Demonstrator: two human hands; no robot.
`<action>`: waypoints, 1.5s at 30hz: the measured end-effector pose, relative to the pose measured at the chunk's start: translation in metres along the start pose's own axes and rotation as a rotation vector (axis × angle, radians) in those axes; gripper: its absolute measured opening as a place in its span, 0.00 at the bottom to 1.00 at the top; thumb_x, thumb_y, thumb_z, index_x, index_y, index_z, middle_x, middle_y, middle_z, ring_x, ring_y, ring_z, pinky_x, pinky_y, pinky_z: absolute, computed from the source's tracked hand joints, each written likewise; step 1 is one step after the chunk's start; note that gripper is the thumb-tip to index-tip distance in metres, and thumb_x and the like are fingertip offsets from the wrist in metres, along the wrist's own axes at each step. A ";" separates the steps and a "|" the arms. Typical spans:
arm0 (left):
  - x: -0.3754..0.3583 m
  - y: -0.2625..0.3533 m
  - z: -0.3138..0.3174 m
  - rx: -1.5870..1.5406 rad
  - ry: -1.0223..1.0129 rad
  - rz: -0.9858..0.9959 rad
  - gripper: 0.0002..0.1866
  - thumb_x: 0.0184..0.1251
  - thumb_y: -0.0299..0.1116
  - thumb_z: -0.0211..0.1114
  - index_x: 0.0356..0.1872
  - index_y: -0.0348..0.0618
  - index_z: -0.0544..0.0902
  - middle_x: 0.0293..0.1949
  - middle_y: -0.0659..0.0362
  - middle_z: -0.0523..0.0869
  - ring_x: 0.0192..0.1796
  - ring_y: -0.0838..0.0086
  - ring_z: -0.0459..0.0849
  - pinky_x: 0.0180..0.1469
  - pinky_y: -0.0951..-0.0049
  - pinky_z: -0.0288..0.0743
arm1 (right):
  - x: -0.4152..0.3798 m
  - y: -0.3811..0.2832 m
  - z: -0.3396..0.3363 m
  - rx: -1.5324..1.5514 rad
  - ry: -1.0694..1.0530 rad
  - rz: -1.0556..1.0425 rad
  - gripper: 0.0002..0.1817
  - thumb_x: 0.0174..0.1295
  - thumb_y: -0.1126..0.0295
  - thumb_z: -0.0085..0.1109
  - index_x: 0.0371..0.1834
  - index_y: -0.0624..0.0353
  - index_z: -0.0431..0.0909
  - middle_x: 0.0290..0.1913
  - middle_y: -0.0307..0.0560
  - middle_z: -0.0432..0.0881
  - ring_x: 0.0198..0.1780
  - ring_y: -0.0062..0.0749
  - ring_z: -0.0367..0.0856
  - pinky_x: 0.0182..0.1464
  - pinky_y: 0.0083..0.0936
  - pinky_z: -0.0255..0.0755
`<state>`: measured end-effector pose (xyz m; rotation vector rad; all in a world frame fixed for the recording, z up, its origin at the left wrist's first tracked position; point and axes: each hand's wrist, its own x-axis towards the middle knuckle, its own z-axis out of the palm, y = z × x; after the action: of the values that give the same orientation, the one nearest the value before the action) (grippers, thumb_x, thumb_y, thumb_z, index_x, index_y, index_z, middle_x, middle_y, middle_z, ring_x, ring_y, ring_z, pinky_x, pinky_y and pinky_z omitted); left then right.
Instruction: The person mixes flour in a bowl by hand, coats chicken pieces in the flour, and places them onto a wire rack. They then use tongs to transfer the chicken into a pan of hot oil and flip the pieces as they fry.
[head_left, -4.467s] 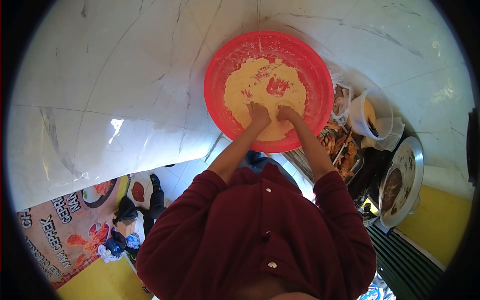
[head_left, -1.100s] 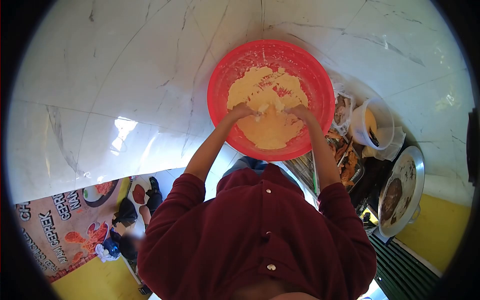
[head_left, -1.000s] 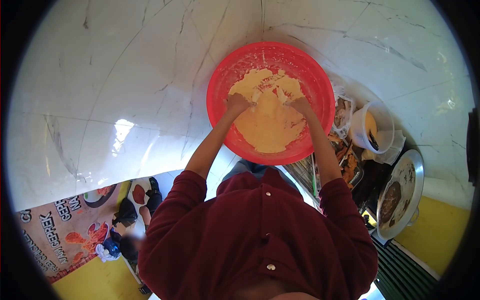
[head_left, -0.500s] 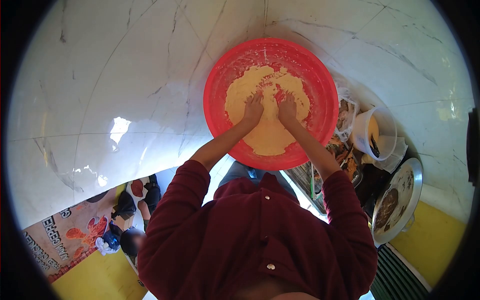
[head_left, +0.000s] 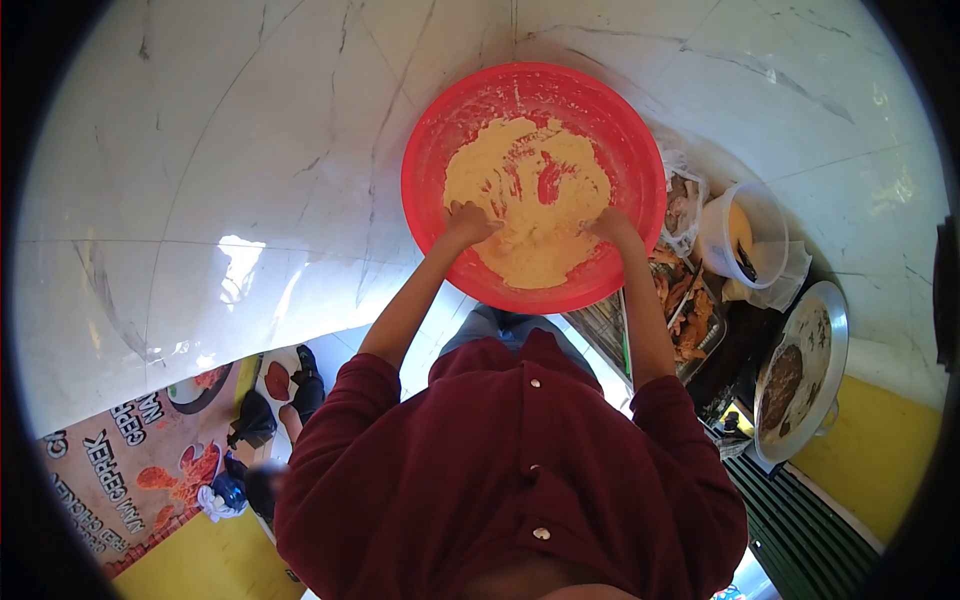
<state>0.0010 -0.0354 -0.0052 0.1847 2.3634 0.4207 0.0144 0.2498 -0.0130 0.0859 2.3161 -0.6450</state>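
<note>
A large red basin holds a pale yellow, flour-like powder spread over its bottom. My left hand is at the powder's near left edge, its fingers bent and somewhat apart. Across from it, my right hand touches the near right edge, with its fingers turned inward and partly hidden. Finger streaks and a bare red patch show in the middle of the powder.
Right of the basin stand a plastic bag, a clear tub and a tray of fried pieces. A wide metal pan is farther right. Tiled wall rises behind; another person is at lower left.
Both hands have drawn back toward my body and spread apart, from the middle of the powder to its near left and right edges. Powder has shifted, leaving streaks.
</note>
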 end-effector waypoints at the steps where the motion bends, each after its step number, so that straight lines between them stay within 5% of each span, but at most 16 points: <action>1: 0.006 -0.005 0.004 0.012 0.105 -0.014 0.33 0.43 0.61 0.59 0.40 0.40 0.79 0.46 0.52 0.75 0.56 0.54 0.61 0.56 0.49 0.49 | -0.003 0.000 -0.002 0.061 0.120 0.109 0.22 0.44 0.52 0.60 0.28 0.62 0.80 0.32 0.58 0.79 0.38 0.41 0.78 0.41 0.31 0.70; 4: 0.007 0.003 0.010 0.162 0.256 -0.011 0.30 0.41 0.58 0.62 0.38 0.42 0.80 0.45 0.54 0.76 0.55 0.57 0.61 0.57 0.53 0.49 | -0.013 -0.023 0.004 -0.316 0.295 0.090 0.20 0.44 0.55 0.62 0.30 0.62 0.79 0.35 0.58 0.78 0.40 0.43 0.77 0.42 0.33 0.70; 11: 0.002 0.028 0.027 0.633 0.216 -0.028 0.22 0.38 0.47 0.67 0.38 0.48 0.82 0.46 0.60 0.75 0.56 0.64 0.60 0.56 0.58 0.46 | 0.015 -0.065 0.061 -0.278 0.565 -0.015 0.19 0.42 0.57 0.63 0.33 0.59 0.79 0.44 0.52 0.71 0.49 0.45 0.66 0.46 0.40 0.64; 14: 0.011 0.034 0.041 0.708 0.195 -0.049 0.21 0.39 0.44 0.66 0.39 0.50 0.81 0.47 0.60 0.75 0.56 0.65 0.60 0.57 0.59 0.43 | 0.001 -0.100 0.067 -0.370 0.519 0.029 0.26 0.38 0.51 0.65 0.37 0.59 0.77 0.45 0.52 0.69 0.51 0.43 0.63 0.47 0.40 0.62; 17: 0.031 0.026 0.060 0.778 0.254 -0.029 0.29 0.31 0.53 0.71 0.40 0.50 0.81 0.51 0.58 0.72 0.60 0.63 0.57 0.60 0.61 0.43 | 0.015 -0.103 0.081 -0.529 0.452 0.109 0.24 0.39 0.52 0.65 0.36 0.58 0.77 0.45 0.50 0.70 0.52 0.42 0.61 0.46 0.39 0.62; 20: 0.031 0.022 0.064 0.837 0.287 0.035 0.19 0.42 0.44 0.63 0.38 0.51 0.82 0.47 0.61 0.75 0.55 0.66 0.61 0.55 0.61 0.43 | 0.020 -0.095 0.082 -0.488 0.489 0.158 0.26 0.37 0.52 0.66 0.38 0.57 0.77 0.47 0.51 0.69 0.53 0.42 0.60 0.47 0.38 0.61; 22: 0.021 0.021 0.057 0.664 0.223 0.048 0.20 0.39 0.46 0.63 0.37 0.50 0.83 0.44 0.61 0.77 0.54 0.65 0.62 0.53 0.61 0.45 | -0.002 -0.102 0.061 -0.455 0.300 0.235 0.30 0.35 0.51 0.67 0.41 0.57 0.76 0.50 0.53 0.68 0.55 0.43 0.60 0.49 0.39 0.61; 28: -0.018 0.017 -0.020 0.283 -0.091 -0.065 0.19 0.34 0.47 0.64 0.31 0.50 0.83 0.39 0.57 0.80 0.51 0.64 0.65 0.52 0.59 0.47 | -0.012 -0.057 0.020 -0.512 0.373 0.249 0.24 0.36 0.56 0.63 0.38 0.58 0.78 0.50 0.55 0.69 0.52 0.43 0.62 0.51 0.39 0.57; 31: -0.024 0.014 -0.026 0.386 0.024 -0.175 0.25 0.35 0.51 0.67 0.37 0.49 0.82 0.42 0.59 0.80 0.55 0.62 0.66 0.55 0.60 0.49 | -0.020 -0.045 0.014 -0.652 0.443 0.233 0.21 0.39 0.58 0.61 0.36 0.57 0.79 0.48 0.52 0.72 0.52 0.44 0.63 0.50 0.37 0.56; 35: -0.011 0.027 0.020 0.744 0.123 -0.139 0.22 0.36 0.48 0.67 0.37 0.51 0.82 0.41 0.61 0.81 0.52 0.65 0.67 0.51 0.63 0.48 | -0.017 -0.048 0.045 -0.809 0.316 0.234 0.17 0.43 0.60 0.57 0.36 0.55 0.80 0.44 0.47 0.75 0.52 0.43 0.63 0.48 0.34 0.55; 38: 0.024 0.037 0.085 0.853 0.174 -0.126 0.17 0.45 0.42 0.61 0.38 0.52 0.82 0.43 0.61 0.80 0.53 0.65 0.64 0.49 0.60 0.46 | -0.004 -0.058 0.075 -0.797 0.223 0.236 0.26 0.36 0.55 0.66 0.41 0.53 0.78 0.49 0.47 0.73 0.57 0.41 0.59 0.52 0.32 0.56; 41: 0.019 0.060 0.095 0.844 0.216 -0.149 0.17 0.52 0.38 0.53 0.42 0.52 0.81 0.42 0.61 0.79 0.52 0.64 0.66 0.48 0.57 0.43 | 0.000 -0.063 0.083 -0.710 0.191 0.214 0.25 0.36 0.56 0.66 0.40 0.54 0.78 0.45 0.46 0.75 0.56 0.44 0.60 0.50 0.34 0.60; 45: 0.006 0.062 0.075 0.562 0.086 -0.144 0.18 0.49 0.40 0.55 0.43 0.51 0.80 0.48 0.58 0.77 0.53 0.60 0.64 0.51 0.57 0.44 | 0.002 -0.062 0.068 -0.493 -0.022 0.174 0.22 0.39 0.53 0.59 0.36 0.53 0.80 0.41 0.45 0.78 0.46 0.39 0.70 0.46 0.32 0.64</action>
<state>0.0486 0.0432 -0.0390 0.2556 2.5071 -0.3185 0.0407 0.1639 -0.0298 0.0487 2.3466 0.0200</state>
